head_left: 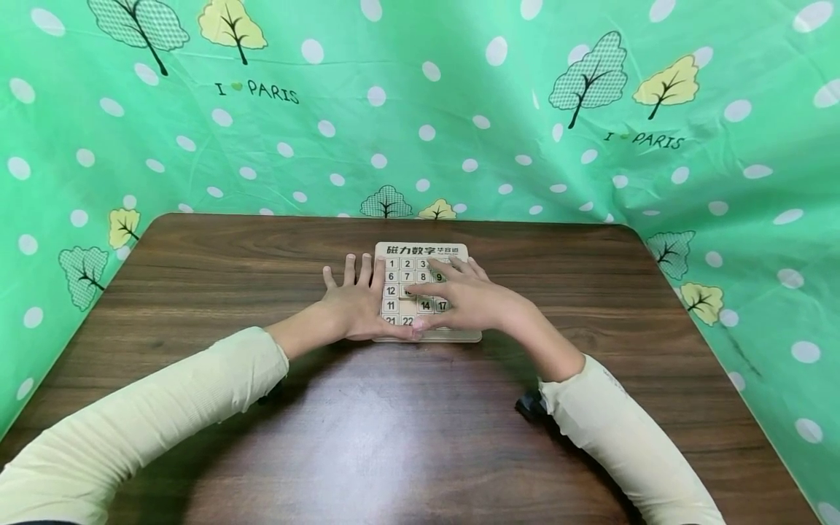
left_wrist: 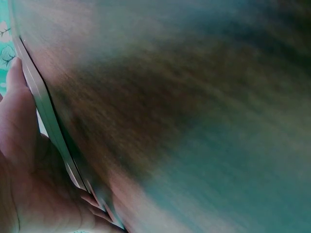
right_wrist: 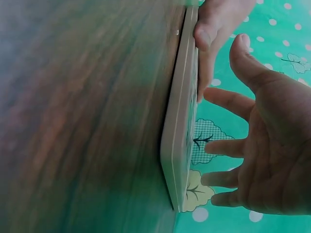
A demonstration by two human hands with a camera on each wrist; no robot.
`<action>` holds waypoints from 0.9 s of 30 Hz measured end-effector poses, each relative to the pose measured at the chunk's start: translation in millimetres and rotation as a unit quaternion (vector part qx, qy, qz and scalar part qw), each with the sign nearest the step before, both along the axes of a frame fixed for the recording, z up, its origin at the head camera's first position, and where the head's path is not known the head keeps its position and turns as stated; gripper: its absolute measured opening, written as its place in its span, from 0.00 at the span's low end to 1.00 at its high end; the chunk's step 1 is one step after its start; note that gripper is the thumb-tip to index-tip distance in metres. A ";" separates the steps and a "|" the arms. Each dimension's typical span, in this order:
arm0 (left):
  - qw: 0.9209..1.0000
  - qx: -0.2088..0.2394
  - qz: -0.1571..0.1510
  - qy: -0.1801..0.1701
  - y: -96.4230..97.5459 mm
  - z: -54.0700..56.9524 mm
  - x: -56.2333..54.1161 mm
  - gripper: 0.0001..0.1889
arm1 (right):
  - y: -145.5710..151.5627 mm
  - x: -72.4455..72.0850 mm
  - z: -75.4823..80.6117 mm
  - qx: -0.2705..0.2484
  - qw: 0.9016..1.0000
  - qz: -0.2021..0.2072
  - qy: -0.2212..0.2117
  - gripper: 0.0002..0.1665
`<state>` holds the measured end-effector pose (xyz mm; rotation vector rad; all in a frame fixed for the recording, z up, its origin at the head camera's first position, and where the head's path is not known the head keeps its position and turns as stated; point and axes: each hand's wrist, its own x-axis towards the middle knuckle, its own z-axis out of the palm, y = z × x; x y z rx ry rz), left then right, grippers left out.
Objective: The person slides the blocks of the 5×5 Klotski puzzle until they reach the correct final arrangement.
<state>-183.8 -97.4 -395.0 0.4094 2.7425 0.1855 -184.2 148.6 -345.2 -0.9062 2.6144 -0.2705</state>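
Note:
A pale number sliding puzzle (head_left: 453, 336) lies flat on the table, with black-numbered square tiles in its frame. My left hand (head_left: 348, 310) rests along its left side, fingers straight and spread, the thumb lying along the near edge. In the left wrist view, the thumb and palm are next to the puzzle's side (left_wrist: 46, 107). Over the right part of the board spreads my right hand (head_left: 475, 300), its index fingertip at a partly covered tile (head_left: 407, 290) beside the 12. Below that tile is a gap without a tile. The right hand hides several tiles.
The brown wood-grain table (head_left: 380, 437) extends around the puzzle. Behind and at both sides hangs a green dotted curtain (head_left: 426, 95) with tree prints. A small black item (head_left: 530, 407) shows under the right sleeve.

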 end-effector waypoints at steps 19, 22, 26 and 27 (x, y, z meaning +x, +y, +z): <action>1.000 -0.003 -0.006 -0.004 1.0 -2.0 -2.9 0.85 | -3.4 20.1 7.6 0.015 0.999 0.008 -0.030 0.42; 1.000 -0.001 -0.001 -0.012 0.9 -3.9 -5.0 0.87 | -1.2 17.7 6.4 0.007 1.000 0.006 -0.020 0.41; 1.000 0.000 0.000 -0.008 0.3 -2.3 -2.8 0.88 | 3.9 11.1 6.3 0.001 1.000 -0.021 -0.008 0.41; 1.000 -0.001 -0.001 -0.005 0.0 -1.5 -1.6 0.88 | 5.1 9.3 6.6 0.005 1.000 -0.029 -0.004 0.41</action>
